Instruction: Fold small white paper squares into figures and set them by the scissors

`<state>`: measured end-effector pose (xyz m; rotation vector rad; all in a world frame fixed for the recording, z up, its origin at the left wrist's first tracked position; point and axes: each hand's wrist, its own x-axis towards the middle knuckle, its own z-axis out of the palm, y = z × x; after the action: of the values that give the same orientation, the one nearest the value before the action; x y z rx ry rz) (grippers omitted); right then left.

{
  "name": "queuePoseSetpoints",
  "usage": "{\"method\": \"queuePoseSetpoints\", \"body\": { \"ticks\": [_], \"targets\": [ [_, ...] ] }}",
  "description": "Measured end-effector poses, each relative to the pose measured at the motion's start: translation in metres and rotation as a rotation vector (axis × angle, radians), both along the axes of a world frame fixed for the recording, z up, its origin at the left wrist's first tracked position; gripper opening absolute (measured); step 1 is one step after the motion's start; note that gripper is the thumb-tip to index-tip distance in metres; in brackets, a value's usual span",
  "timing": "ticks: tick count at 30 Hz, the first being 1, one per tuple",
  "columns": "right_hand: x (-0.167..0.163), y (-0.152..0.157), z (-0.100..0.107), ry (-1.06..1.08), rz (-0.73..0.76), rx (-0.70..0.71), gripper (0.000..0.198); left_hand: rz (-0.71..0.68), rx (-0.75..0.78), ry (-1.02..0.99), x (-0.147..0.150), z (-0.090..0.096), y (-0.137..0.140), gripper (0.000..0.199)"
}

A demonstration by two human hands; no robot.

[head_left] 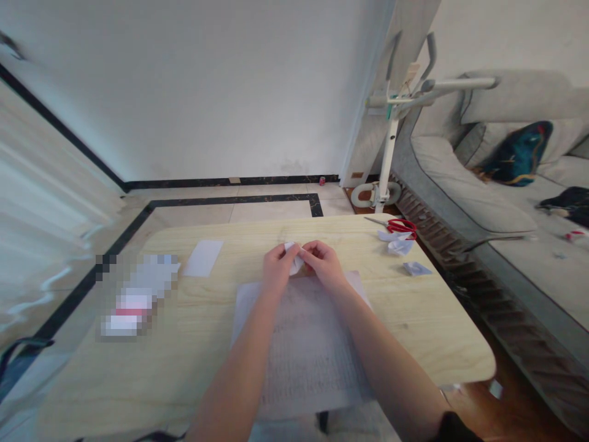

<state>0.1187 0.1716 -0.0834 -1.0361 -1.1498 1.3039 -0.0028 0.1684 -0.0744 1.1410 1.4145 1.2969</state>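
Together, both hands' grip [299, 261] around small folded paper [294, 258]

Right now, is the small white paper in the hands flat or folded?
Folded: the small white paper sits bunched between left hand and right hand.

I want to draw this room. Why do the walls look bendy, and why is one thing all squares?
In the head view, the wide lens bends the edges; the table bulges. A blurred-out patch hides something in blocks. Both hands, left hand and right hand, pinch a small white paper, sharp enough.
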Motion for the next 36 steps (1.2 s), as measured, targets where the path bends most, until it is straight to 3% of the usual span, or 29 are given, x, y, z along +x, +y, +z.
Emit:
{"method": "queuePoseSetpoints", "body": {
  "ticks": [8, 17, 29, 36],
  "targets": [
    [-0.0001, -0.0002, 0.0016, -0.033, -0.006, -0.026, 0.025, 0.017, 0.01, -0.14, 0.0013, -0.0007, -0.0007, 0.037],
    [0.001, 0.0005, 0.0007, -0.021, -0.012, -0.03, 0.024, 0.032, 0.014, -0.065, 0.0004, 0.0022, -0.001, 0.035],
    [0.001, 0.0004, -0.0005, -0.025, -0.061, -0.002, 0.021, -0.066, 0.074, 0.014, 0.0015, 0.0032, -0.0038, 0.03],
    [0.0022, 0.0012, -0.0009, -0.046, -0.084, -0.021, 0.021, 0.032, 0.077, 0.06, 0.0019, 0.0062, -0.0046, 0.03]
  ]
}}
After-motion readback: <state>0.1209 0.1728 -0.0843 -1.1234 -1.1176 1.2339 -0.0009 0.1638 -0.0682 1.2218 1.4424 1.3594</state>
